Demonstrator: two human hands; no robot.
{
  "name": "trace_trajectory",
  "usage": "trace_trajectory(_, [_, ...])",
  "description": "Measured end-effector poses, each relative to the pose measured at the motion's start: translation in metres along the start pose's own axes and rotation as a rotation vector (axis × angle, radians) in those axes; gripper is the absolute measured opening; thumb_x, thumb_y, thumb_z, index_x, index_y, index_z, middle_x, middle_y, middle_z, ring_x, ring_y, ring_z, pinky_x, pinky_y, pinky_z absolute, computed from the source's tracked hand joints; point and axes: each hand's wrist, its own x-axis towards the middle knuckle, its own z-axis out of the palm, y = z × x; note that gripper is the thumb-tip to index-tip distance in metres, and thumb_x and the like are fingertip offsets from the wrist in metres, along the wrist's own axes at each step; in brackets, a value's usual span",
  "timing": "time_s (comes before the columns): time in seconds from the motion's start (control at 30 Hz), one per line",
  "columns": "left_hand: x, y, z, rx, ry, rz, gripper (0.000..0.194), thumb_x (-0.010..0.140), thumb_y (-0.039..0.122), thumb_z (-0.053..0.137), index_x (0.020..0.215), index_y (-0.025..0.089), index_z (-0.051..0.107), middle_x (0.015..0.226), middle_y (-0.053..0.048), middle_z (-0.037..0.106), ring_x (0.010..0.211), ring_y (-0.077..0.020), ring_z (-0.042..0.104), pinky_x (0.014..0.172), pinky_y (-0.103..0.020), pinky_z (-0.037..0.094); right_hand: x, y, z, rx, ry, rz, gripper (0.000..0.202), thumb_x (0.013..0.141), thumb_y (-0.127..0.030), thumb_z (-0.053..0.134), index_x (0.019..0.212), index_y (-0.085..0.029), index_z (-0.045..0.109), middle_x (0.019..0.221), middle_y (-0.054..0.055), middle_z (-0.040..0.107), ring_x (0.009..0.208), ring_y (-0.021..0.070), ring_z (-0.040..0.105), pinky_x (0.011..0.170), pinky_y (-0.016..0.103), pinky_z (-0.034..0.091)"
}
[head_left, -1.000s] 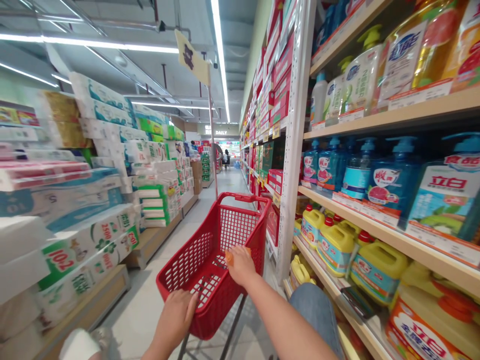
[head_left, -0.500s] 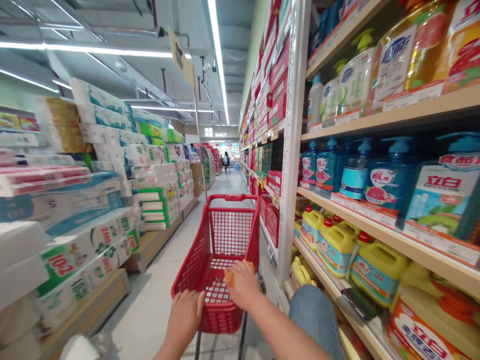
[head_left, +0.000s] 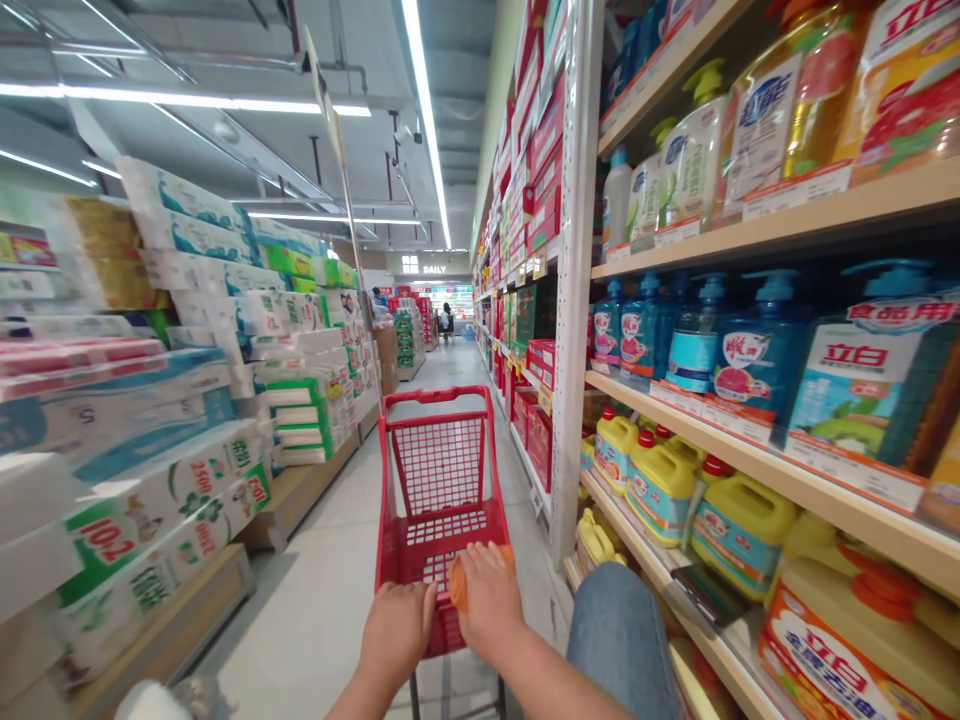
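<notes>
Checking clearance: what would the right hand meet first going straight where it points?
The right hand would probably first meet the far lattice panel of the red plastic cart, though depth is unclear.

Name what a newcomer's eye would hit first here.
First, probably the bright red shopping cart at lower centre, with the left hand on its near edge and the right hand over an orange item there. Next, likely the blue pump bottles and, a shelf lower, the yellow jugs on the right. Stacked white-and-green packs fill much of the left side.
</notes>
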Motion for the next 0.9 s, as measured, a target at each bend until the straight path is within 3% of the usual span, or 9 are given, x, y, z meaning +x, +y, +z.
trace_trajectory(0.17, [-0.002, -0.005, -0.006, -0.063, 0.101, 0.197, 0.032, 0.095, 0.029, 0.038, 0.073, 0.023, 0.061, 0.07, -0.001, 0.065, 0.076, -0.0193, 0.06, 0.095, -0.043, 0.039, 0.0, 0.021, -0.01, 0.014, 0.04, -0.025, 0.039, 0.088, -0.029, 0.049, 0.122, -0.017, 0.062, 0.126, 0.009, 0.064, 0.12, 0.0235, 0.055, 0.113, 0.041, 0.028])
trace_trajectory(0.23, [-0.003, -0.002, -0.004, -0.07, 0.16, 0.195, 0.029, 0.094, 0.027, 0.04, 0.073, 0.023, 0.059, 0.072, 0.0, 0.063, 0.079, -0.0189, 0.058, 0.101, -0.045, 0.036, 0.006, 0.032, -0.013, -0.019, 0.083, 0.019, 0.038, 0.089, -0.029, 0.047, 0.122, -0.015, 0.062, 0.127, 0.011, 0.063, 0.122, 0.0248, 0.053, 0.113, 0.043, 0.028])
trace_trajectory(0.33, [-0.003, 0.012, 0.002, -0.048, 0.209, 0.12, 0.027, 0.094, 0.026, 0.04, 0.074, 0.022, 0.057, 0.072, -0.002, 0.061, 0.079, -0.0202, 0.055, 0.098, -0.046, 0.038, 0.007, 0.034, -0.008, -0.042, 0.146, 0.062, 0.04, 0.09, -0.029, 0.048, 0.125, -0.013, 0.06, 0.131, 0.013, 0.059, 0.127, 0.0259, 0.049, 0.114, 0.045, 0.026])
trace_trajectory(0.47, [0.004, 0.012, 0.0, -0.085, 0.102, 0.203, 0.027, 0.095, 0.026, 0.038, 0.076, 0.021, 0.057, 0.074, -0.003, 0.06, 0.076, -0.02, 0.053, 0.084, -0.042, 0.043, 0.0, 0.031, -0.002, 0.005, 0.124, -0.064, 0.04, 0.091, -0.032, 0.048, 0.127, -0.016, 0.058, 0.131, 0.009, 0.06, 0.127, 0.0229, 0.049, 0.114, 0.043, 0.026])
trace_trajectory(0.53, [0.01, 0.0, -0.005, -0.113, 0.069, 0.248, 0.027, 0.095, 0.027, 0.037, 0.078, 0.022, 0.057, 0.079, -0.002, 0.062, 0.083, -0.0201, 0.054, 0.09, -0.044, 0.042, 0.001, 0.038, -0.006, 0.006, 0.105, -0.059, 0.038, 0.093, -0.034, 0.047, 0.124, -0.018, 0.06, 0.127, 0.009, 0.063, 0.124, 0.0221, 0.052, 0.113, 0.042, 0.028])
trace_trajectory(0.63, [0.016, -0.011, -0.01, -0.145, 0.09, 0.206, 0.027, 0.096, 0.028, 0.036, 0.083, 0.022, 0.059, 0.089, -0.003, 0.063, 0.104, -0.0215, 0.053, 0.105, -0.047, 0.033, 0.011, 0.05, -0.015, -0.036, 0.112, 0.057, 0.036, 0.095, -0.033, 0.043, 0.121, -0.016, 0.062, 0.122, 0.01, 0.065, 0.121, 0.0227, 0.054, 0.112, 0.042, 0.029])
trace_trajectory(0.77, [0.017, 0.008, -0.009, -0.218, 0.081, 0.116, 0.033, 0.097, 0.029, 0.031, 0.082, 0.023, 0.06, 0.092, -0.002, 0.061, 0.104, -0.0201, 0.052, 0.109, -0.049, 0.028, 0.014, 0.043, -0.01, -0.079, 0.129, 0.148, 0.037, 0.094, -0.029, 0.043, 0.12, -0.011, 0.063, 0.122, 0.012, 0.065, 0.121, 0.0245, 0.053, 0.113, 0.043, 0.026])
trace_trajectory(0.9, [0.017, 0.019, -0.012, -0.247, 0.002, 0.195, 0.033, 0.098, 0.031, 0.029, 0.086, 0.023, 0.06, 0.091, -0.001, 0.059, 0.095, -0.0179, 0.052, 0.108, -0.049, 0.03, -0.003, 0.031, -0.003, -0.02, 0.105, -0.005, 0.036, 0.094, -0.031, 0.044, 0.122, -0.016, 0.061, 0.123, 0.009, 0.065, 0.122, 0.0226, 0.052, 0.114, 0.041, 0.025])
